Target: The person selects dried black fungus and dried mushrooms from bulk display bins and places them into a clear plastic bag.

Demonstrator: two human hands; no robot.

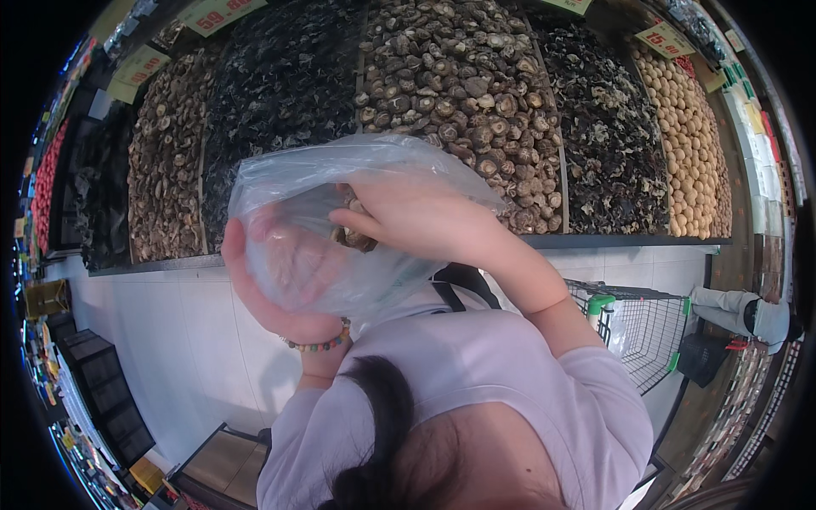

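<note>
My left hand [280,274], with a beaded bracelet at the wrist, supports a clear plastic bag [382,150] from the left and below. Inside the mouth of the bag is my right hand [408,207], its thumb pointing left and its fingers curled around dried shiitake mushrooms [354,239]. The bag's film partly hides the fingertips. Just beyond the bag lies a bin heaped with dried shiitake mushrooms [446,83].
Bins of black dried fungus [280,83] [605,140], smaller mushrooms [167,159] and round tan goods [685,140] flank the shiitake bin. A wire shopping cart [644,331] stands at right, a person [746,312] beyond it. Black crates [105,395] stand at lower left.
</note>
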